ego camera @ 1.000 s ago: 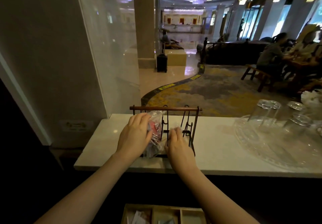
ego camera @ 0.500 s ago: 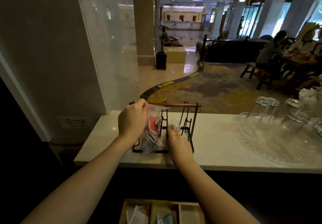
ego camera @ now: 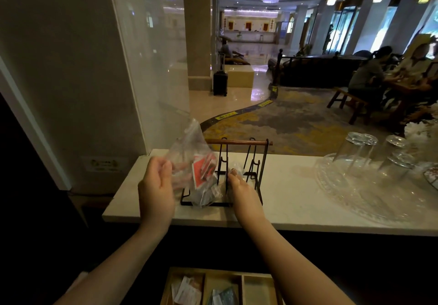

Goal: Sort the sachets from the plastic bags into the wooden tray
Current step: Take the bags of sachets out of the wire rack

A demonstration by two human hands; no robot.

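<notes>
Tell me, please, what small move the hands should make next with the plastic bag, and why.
Probably bring the plastic bag down toward the wooden tray: the left hand and right hand hold it over the rack, red sachets inside.

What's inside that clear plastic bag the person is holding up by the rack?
Inside the clear plastic bag, held by the left hand, are red square sachets and some paler packets lower down. How many there are is unclear: they overlap, and the crinkled plastic blurs them.
</notes>
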